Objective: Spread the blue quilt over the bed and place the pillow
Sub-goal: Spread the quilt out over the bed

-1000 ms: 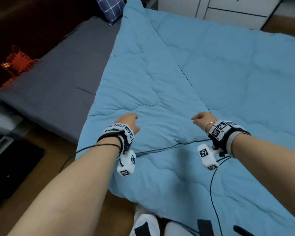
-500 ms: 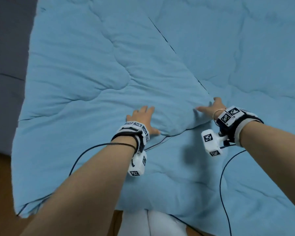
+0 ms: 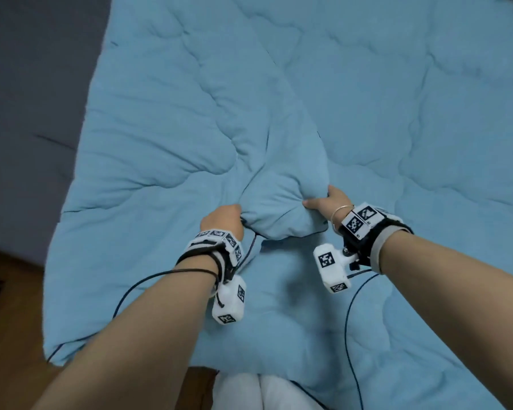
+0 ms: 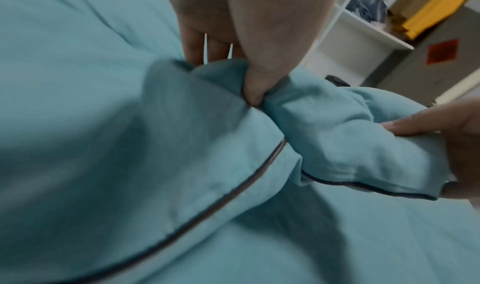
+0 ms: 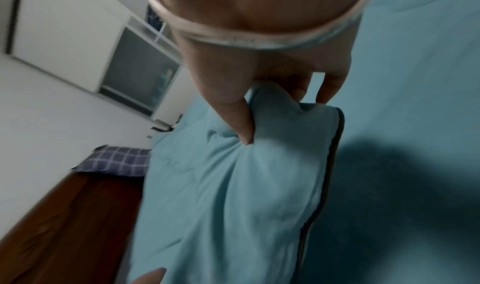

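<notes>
Half a second ago both hands lay flat; now the folded quilt edge is bunched and lifted. Left hand and right hand each clutch it, thumbs pinching.

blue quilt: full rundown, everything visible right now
The blue quilt is light blue, padded, soft-looking fabric with stitched puffy channels and dark piping along its edge. It lies folded over itself across the grey bed, creased. The left hand and right hand each grip the piped edge of the upper layer, bunching it.
</notes>
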Motion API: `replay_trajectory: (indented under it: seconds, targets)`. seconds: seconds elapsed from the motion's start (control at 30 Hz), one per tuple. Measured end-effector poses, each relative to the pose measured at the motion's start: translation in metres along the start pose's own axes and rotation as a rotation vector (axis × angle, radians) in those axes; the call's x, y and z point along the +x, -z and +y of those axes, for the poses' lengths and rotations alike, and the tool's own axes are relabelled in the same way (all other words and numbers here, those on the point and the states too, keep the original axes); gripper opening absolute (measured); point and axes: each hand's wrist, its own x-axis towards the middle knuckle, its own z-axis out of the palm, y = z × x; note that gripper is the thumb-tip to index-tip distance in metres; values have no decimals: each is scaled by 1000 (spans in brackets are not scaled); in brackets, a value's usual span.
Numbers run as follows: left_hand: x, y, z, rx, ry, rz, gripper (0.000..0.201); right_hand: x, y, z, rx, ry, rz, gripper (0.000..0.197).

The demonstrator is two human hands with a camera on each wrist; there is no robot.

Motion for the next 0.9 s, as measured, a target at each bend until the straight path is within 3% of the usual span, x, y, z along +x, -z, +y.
replay_trajectory:
  seconds: [0.17,0.3,0.37,0.47,0.6,0.67,0.7,0.77,0.83,0.9]
  targets:
    - [-73,110,-80,-107,192,173,22,-84,-17,-136,45,238,-171,63]
    - [-127,183,-173,-200,332,346,16,-162,-64,-245,15,474,-270,66]
    - [-150,200,-226,-251,371,408,15,-201,-98,-287,13,574,-288,63]
    - [-185,211,-306,-288,436,464,29,-254,-159,-333,-19,691,-321,49]
    - [-234,219,-414,-376,483,550,14,-321,-257,-384,-60,826,-382,48]
    - [-255,224,-461,-465,468,613,16,-357,-305,-408,-101,883,-390,47]
    - [-264,228,-482,-525,443,630,21,-373,-327,-418,-139,901,-390,40]
    - [-275,238,-518,-625,365,608,54,-397,-366,-437,-224,911,-380,22]
    - [-274,252,-548,-641,271,571,85,-413,-394,-452,-291,914,-360,28]
    - [-262,263,-574,-669,216,559,100,-420,-419,-468,-332,929,-351,23]
